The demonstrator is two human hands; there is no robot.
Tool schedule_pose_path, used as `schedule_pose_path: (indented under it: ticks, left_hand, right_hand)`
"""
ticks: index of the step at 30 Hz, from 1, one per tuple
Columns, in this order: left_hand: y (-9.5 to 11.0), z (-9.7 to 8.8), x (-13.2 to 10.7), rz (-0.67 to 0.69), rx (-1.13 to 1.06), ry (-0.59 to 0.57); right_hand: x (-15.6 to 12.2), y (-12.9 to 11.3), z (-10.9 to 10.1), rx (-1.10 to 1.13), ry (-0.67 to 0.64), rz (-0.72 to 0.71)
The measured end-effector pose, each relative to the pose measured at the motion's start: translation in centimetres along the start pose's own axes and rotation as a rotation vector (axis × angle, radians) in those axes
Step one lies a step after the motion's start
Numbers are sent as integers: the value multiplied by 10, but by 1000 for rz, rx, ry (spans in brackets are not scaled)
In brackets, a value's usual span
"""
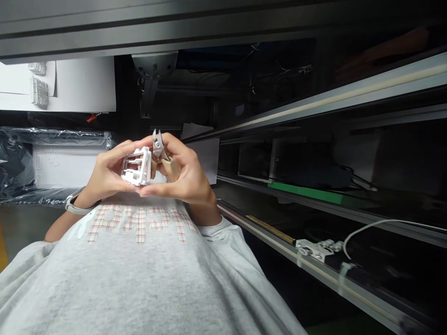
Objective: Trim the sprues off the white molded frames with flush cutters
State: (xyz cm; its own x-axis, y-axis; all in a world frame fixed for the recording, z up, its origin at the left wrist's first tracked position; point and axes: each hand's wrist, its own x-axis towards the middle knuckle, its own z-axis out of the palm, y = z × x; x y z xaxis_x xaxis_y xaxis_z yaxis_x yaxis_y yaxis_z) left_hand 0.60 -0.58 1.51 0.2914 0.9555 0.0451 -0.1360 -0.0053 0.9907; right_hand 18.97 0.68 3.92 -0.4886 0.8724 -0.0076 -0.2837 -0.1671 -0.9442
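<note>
My left hand (111, 170) grips a small white plastic frame (138, 166) with open bars, thumb below and fingers above. Close beside it, my right hand (190, 174) is closed around a pair of side cutters (159, 148) with beige handles. The cutters' metal jaws point up and stand slightly apart, with nothing between them. My right thumb and fingertips also reach the right edge of the white frame. Both hands are held together in front of my chest.
At left lies a plastic-lined box (70, 163) with thin clear pieces in it. White sheets (87, 83) carry several stacked white parts (39, 93). A red-handled item (92, 118) lies nearby. Metal rails (314, 109) and a green strip (307, 193) run along the right.
</note>
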Motion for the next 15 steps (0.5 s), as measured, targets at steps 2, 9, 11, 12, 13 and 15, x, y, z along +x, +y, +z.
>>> schedule_pose_path:
  ticks: [2,9,11,12,13,15]
  left_hand:
    - [0,0,1,-11,-9,17]
    - [0,-4,6,-39,-36,8]
    - [1,-6,6,-50,-55,2]
    - [2,-6,5,-58,-61,3]
    - [3,-7,5,-62,-64,6]
    - [4,-7,4,-48,-62,11]
  right_hand:
    - [0,2,1,-43,37,-10]
    - [0,8,1,-128,122,-39]
    - [1,6,2,-151,129,-41]
    - [1,5,2,-158,128,-43]
    - [2,4,3,-159,126,-51]
    - [3,4,3,-155,116,-67]
